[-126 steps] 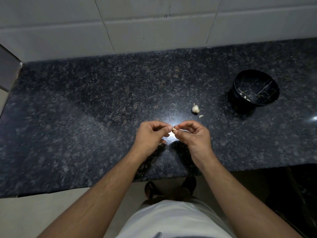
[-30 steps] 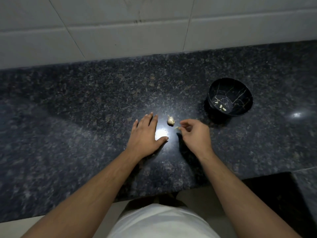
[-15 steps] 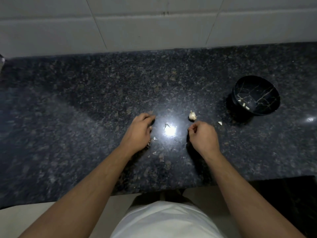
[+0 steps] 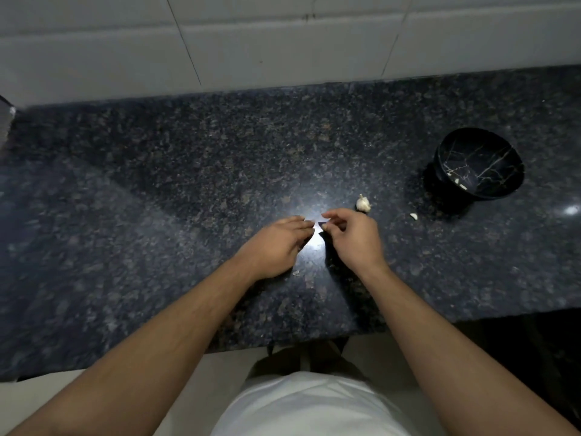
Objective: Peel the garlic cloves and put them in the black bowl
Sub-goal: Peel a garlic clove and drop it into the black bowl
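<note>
Dark granite counter under white wall tiles. Left of the garlic bulb, left hand and right hand meet fingertip to fingertip (what they pinch is lost in glare), probably starting another clove; next, strip the skin and carry it to the black bowl, right of the bulb.

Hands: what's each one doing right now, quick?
Left hand: fingers fairly straight, nothing visibly held.
Right hand: fingers curled; whether they pinch something cannot be told.
</note>
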